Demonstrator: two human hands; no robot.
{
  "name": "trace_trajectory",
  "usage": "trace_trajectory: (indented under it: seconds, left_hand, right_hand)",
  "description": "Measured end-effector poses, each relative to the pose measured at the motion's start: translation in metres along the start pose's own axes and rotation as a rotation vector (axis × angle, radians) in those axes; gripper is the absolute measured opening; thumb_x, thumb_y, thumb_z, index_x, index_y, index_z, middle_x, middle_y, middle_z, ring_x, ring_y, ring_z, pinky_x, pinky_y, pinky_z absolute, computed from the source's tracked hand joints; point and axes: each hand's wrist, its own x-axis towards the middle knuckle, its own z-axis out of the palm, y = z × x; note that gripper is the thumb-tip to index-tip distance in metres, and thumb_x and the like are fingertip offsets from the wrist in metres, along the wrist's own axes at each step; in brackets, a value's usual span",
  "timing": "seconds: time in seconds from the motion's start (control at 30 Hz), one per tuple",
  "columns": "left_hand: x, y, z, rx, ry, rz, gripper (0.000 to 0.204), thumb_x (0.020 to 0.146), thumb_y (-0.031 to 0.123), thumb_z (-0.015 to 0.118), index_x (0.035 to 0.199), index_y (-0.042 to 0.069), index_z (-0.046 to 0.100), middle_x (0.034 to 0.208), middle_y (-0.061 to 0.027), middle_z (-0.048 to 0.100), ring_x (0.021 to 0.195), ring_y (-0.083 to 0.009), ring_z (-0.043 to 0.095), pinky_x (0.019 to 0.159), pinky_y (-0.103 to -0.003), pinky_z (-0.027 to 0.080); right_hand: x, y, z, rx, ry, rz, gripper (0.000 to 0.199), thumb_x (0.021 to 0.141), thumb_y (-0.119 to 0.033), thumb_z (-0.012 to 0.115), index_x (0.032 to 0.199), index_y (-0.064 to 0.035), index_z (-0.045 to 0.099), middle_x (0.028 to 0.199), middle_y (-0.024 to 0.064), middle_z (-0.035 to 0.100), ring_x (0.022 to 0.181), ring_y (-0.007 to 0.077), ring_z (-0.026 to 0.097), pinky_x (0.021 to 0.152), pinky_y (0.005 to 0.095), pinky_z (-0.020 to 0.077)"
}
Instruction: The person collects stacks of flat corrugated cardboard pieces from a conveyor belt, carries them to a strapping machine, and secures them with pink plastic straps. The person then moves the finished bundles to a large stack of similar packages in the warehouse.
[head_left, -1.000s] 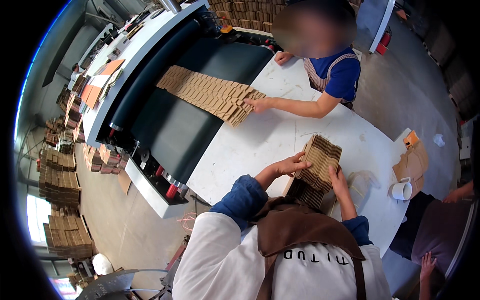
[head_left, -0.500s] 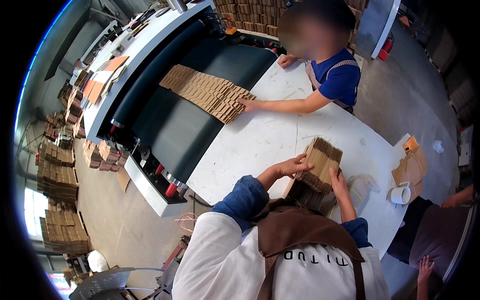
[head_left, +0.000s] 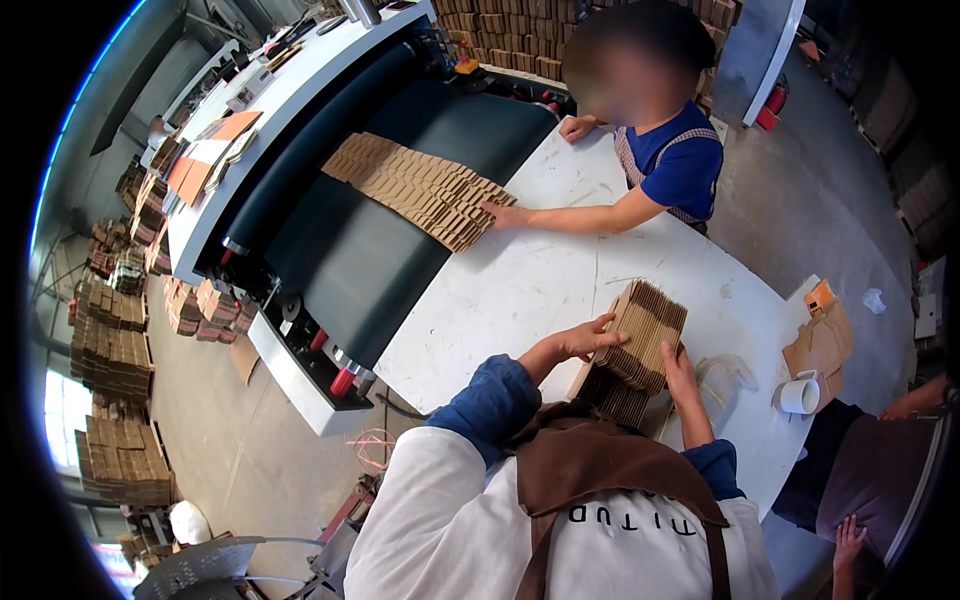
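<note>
- Head view, right of centre: cardboard block (head_left: 648, 335) sits tilted between the wearer's two hands, over the white table (head_left: 520, 310); pieces packed close, edges up, sides fairly even
- Left hand (head_left: 585, 338) holds the block's left side, thumb over the top; right hand (head_left: 680, 372) lies along its right side, fingers against it; hidden fingertips, can't tell their exact grip
- State so far, my read: this block is gathered and roughly squared; it's in hand, not set down; lower stack (head_left: 615, 395) shows just beneath it, partly hidden by the apron; can't tell whether they touch
- Left over, upper centre: fanned cardboard row (head_left: 420, 190) lies ungathered across the dark belt (head_left: 360, 275), near end over the table edge; co-worker's hand (head_left: 508, 216) is on that end
- Right of the hands: clear plastic (head_left: 722, 380) just beside the right hand, the nearest clutter; white mug (head_left: 799, 396) and flattened cardboard (head_left: 818, 345) farther out by the table edge, orange packet (head_left: 821, 297) above; these crowd the right side
- Far left: piled cardboard bundles (head_left: 125, 455) on the floor, well apart from the table
</note>
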Motion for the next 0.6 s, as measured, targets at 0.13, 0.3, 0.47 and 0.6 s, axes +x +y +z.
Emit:
trace_trajectory:
  seconds: [0.13, 0.3, 0.47, 0.6]
  left_hand:
    - [0.001, 0.0, -0.001, -0.006, -0.009, 0.005, 0.119, 0.071, 0.07, 0.064, 0.151, 0.007, 0.001, 0.134, -0.0179, 0.051, 0.121, -0.0305, 0.048, 0.077, -0.045, 0.047]
    - [0.001, -0.001, -0.002, -0.003, -0.012, 0.007, 0.12, 0.071, 0.071, 0.064, 0.151, 0.007, 0.001, 0.136, -0.0193, 0.048, 0.125, -0.0321, 0.045, 0.08, -0.047, 0.047]
    - [0.0, -0.001, -0.003, -0.017, -0.035, -0.007, 0.121, 0.071, 0.071, 0.064, 0.151, 0.008, -0.001, 0.14, -0.021, 0.043, 0.13, -0.0351, 0.039, 0.087, -0.054, 0.043]
    - [0.002, -0.001, -0.003, -0.024, -0.044, -0.004, 0.122, 0.07, 0.071, 0.064, 0.151, 0.008, -0.002, 0.141, -0.0216, 0.043, 0.131, -0.036, 0.038, 0.089, -0.056, 0.042]
  right_hand:
    - [0.002, 0.008, 0.0, 0.005, 0.012, 0.0, 0.057, 0.098, -0.041, 0.047, 0.135, 0.0022, 0.042, 0.132, 0.0128, 0.05, 0.121, 0.0228, 0.046, 0.103, 0.0328, 0.0338]
    - [0.003, 0.01, 0.001, 0.11, -0.018, 0.024, 0.058, 0.097, -0.04, 0.05, 0.137, 0.0011, 0.04, 0.133, 0.0143, 0.05, 0.121, 0.0244, 0.047, 0.101, 0.0338, 0.0359]
    - [-0.002, -0.002, 0.003, 0.087, -0.006, 0.03, 0.057, 0.097, -0.039, 0.049, 0.136, 0.0015, 0.04, 0.133, 0.0137, 0.05, 0.121, 0.0239, 0.047, 0.101, 0.0337, 0.0361]
    - [0.001, 0.004, 0.002, 0.04, 0.01, 0.021, 0.058, 0.097, -0.042, 0.049, 0.136, 0.002, 0.042, 0.132, 0.0129, 0.05, 0.121, 0.0228, 0.047, 0.103, 0.0324, 0.0344]
